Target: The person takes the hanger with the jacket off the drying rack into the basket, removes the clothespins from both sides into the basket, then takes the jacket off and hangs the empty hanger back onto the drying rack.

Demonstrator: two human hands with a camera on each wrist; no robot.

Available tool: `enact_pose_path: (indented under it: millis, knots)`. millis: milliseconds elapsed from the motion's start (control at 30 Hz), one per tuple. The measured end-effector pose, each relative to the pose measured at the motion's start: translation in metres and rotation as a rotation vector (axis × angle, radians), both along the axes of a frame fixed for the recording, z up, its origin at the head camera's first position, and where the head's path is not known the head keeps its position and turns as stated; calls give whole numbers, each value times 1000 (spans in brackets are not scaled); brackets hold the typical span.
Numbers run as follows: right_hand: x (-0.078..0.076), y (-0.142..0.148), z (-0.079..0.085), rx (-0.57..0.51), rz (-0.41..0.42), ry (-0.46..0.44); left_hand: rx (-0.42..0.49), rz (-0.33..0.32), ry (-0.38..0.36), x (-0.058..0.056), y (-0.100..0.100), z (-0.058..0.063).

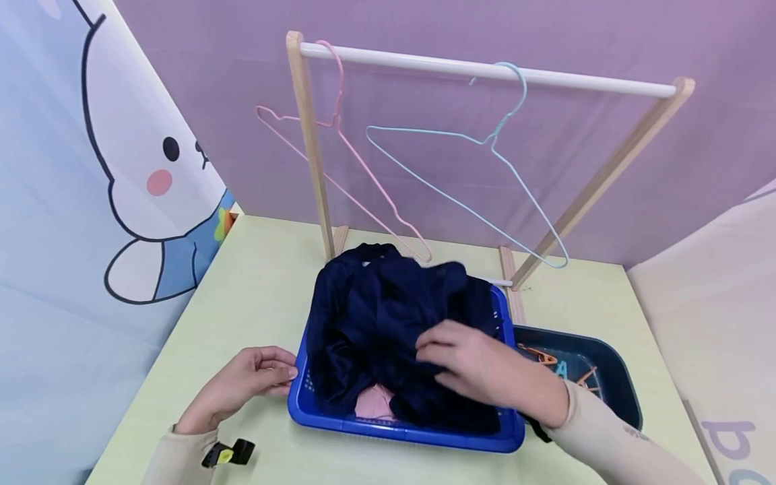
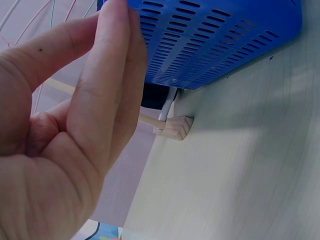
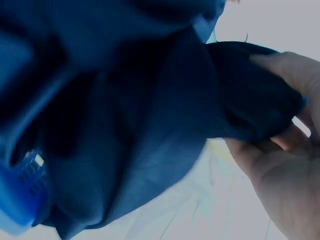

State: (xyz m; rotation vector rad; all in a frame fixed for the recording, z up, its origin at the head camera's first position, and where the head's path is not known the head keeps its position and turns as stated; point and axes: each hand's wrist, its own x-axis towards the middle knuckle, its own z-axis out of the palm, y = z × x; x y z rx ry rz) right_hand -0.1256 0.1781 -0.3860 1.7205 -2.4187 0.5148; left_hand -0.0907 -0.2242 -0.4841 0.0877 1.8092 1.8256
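Observation:
A blue plastic basket (image 1: 400, 436) with slotted sides stands on the table, filled with a dark navy garment (image 1: 388, 303). At the basket's front, a pink cloth (image 1: 374, 403) shows from under the navy one. My left hand (image 1: 254, 374) pinches the basket's left rim; its fingertips reach the rim in the left wrist view too. Over the right part of the basket, my right hand (image 1: 469, 357) holds a bunched part of the navy garment. The right wrist view shows that cloth (image 3: 250, 95) between thumb and fingers, with more fabric hanging beside it.
Behind the basket rises a wooden rack with a white bar (image 1: 576, 79). From it hang a pink hanger (image 1: 370, 168) and a light blue hanger (image 1: 436, 192). A dark tray (image 1: 627, 387) with orange and blue clothespins sits at the right, partly under my right forearm.

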Motion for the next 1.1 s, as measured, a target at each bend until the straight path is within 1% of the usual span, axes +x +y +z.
enact_pose_path:
  millis: [100, 167, 200, 300, 367, 400, 533, 600, 700, 800, 900, 933, 1000, 1100]
  knots:
    - [7, -7, -2, 169, 13, -67, -6, 6, -7, 0, -1, 0]
    - [7, -11, -3, 287, -2, -138, -8, 9, -14, 0, -1, -1]
    - [5, -14, -4, 328, -16, -180, -8, 10, -16, 0, -1, -1]
    - [-1, -21, -10, 413, -31, -272, -10, 8, -20, -1, 0, -1]
    - [-6, -26, -17, 446, -12, -297, -10, 5, -20, -1, 0, -1]
    - [-9, -29, -22, 463, 1, -300, -11, 3, -19, -1, 0, -1]
    - [-19, -42, -40, 529, 47, -239, -22, -2, -18, -2, 0, 0]
    - [-21, -49, -44, 560, 44, -199, -28, -3, -20, -2, -1, 1]
    - [-21, -59, -45, 618, 35, -135, -32, -3, -21, -3, -1, 2]
    - [-18, -63, -43, 699, 18, -81, -33, -5, -20, -4, -1, 2]
    - [-14, -62, -42, 753, 6, -58, -33, -7, -21, -4, -1, 2]
    - [-13, -61, -41, 759, 1, -59, -32, -8, -23, -4, -1, 2]
    - [-12, -57, -37, 733, 6, -73, -30, -10, -25, -4, -1, 1]
    - [-12, -49, -26, 645, 19, -138, -27, -10, -26, -3, -1, 1]
